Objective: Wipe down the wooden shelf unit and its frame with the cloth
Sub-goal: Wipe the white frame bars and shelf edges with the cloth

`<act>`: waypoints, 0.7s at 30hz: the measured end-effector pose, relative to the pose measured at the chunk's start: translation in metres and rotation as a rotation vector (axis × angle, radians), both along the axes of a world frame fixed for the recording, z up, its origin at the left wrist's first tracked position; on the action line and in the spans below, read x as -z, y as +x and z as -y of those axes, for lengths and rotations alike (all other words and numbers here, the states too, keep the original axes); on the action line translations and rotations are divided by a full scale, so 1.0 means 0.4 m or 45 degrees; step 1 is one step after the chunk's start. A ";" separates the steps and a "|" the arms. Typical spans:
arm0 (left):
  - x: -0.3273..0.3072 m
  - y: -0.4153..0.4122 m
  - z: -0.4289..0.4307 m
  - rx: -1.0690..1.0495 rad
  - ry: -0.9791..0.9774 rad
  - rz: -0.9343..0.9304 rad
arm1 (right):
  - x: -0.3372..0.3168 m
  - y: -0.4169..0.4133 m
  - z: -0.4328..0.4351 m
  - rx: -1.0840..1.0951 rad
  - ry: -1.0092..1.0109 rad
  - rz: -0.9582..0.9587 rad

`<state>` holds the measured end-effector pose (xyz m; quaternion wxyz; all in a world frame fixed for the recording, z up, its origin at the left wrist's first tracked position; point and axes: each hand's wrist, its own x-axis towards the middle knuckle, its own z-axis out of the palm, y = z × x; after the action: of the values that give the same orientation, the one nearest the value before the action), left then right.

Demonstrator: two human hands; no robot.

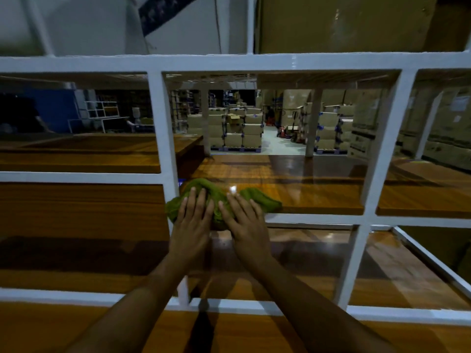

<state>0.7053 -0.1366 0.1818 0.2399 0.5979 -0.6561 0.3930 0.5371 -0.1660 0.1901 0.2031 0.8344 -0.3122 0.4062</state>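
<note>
Cloth: green, bunched on the wooden shelf, touching the white frame upright.
Left hand: flat on cloth, fingers straight, grip wide.
Right hand: flat on cloth beside it, grip wide.

readable text: none | small blue tag just beside the cloth: marks too small | white sheets on cardboard boxes: print blurred | dark banner up top: pattern illegible
</note>
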 end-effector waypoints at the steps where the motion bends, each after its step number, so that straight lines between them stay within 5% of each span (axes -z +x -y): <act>1: -0.005 0.026 -0.009 -0.010 0.019 -0.011 | -0.001 0.029 -0.007 -0.003 0.022 -0.013; 11: -0.005 -0.032 0.018 -0.067 0.073 -0.138 | 0.005 -0.007 0.010 -0.026 -0.084 -0.019; 21: -0.002 -0.287 0.089 0.047 0.028 -0.141 | 0.019 -0.256 0.058 0.055 -0.154 0.090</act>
<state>0.5904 -0.1723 0.1827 0.2766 0.6091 -0.6571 0.3475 0.4348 -0.1892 0.1826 0.2508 0.7988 -0.3121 0.4490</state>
